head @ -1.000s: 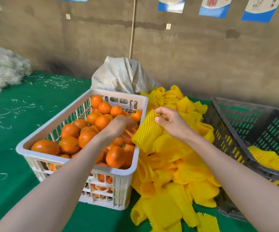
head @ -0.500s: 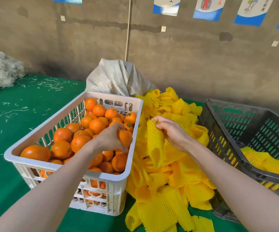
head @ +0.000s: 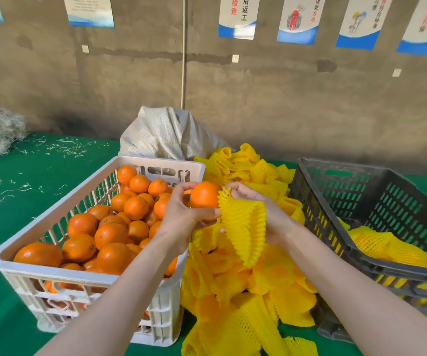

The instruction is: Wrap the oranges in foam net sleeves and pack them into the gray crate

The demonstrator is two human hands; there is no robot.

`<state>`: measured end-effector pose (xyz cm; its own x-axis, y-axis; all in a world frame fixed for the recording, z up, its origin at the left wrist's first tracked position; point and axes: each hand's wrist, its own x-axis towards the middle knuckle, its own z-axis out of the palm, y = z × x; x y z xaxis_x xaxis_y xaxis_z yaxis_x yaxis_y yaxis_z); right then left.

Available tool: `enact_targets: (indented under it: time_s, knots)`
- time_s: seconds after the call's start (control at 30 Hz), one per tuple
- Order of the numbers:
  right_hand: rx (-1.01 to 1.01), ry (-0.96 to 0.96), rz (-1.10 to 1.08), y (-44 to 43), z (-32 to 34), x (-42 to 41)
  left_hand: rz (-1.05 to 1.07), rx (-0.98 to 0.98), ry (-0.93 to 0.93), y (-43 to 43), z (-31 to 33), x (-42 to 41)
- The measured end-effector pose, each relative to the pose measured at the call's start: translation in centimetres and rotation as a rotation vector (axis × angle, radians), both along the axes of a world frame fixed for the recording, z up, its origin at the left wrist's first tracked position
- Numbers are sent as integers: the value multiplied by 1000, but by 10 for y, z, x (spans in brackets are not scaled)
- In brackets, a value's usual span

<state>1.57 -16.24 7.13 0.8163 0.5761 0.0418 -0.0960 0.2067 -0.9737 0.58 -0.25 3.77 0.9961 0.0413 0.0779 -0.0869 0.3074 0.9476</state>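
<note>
Gripping round orange [head: 204, 198], ribbed foam sleeve [head: 243, 227]

Single head cam, looks fwd and down, close over white slatted plastic crate [head: 153, 164]; concrete wall [head: 284, 98] behind it.

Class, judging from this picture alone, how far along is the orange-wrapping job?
Done: a few wrapped oranges lie in the gray crate. In hand: the left hand holds an orange at the mouth of a foam sleeve held by the right hand. Left: the white crate remains nearly full.
</note>
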Motion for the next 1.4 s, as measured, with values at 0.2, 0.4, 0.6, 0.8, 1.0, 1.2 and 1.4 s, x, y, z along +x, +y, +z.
enact_targets:
  time_s: [0.2,0.4,0.6,0.8,1.0,1.2,1.4]
  knots:
    - [-36,-16,-58,-9,5,-7,-116,-171,-2,-34,0,-3]
    - [10,-12,-184,-20,3,-12,-269,-163,-65,-47,-11,-1]
    - [-213,-412,-353,-28,-9,-15,58,366,-327,-57,-20,1]
    - [-343,-636,-571,-40,-18,-9,-21,396,-348,-55,-22,-3]
    - [-282,-661,-681,-37,-27,-6,-167,-132,-120,-57,-24,0]
    - [-450,-871,-928,-15,-37,-15,99,25,-131,-69,-27,7]
    - [-356,-842,-960,-17,-27,-14,188,-79,-20,-74,-23,5]
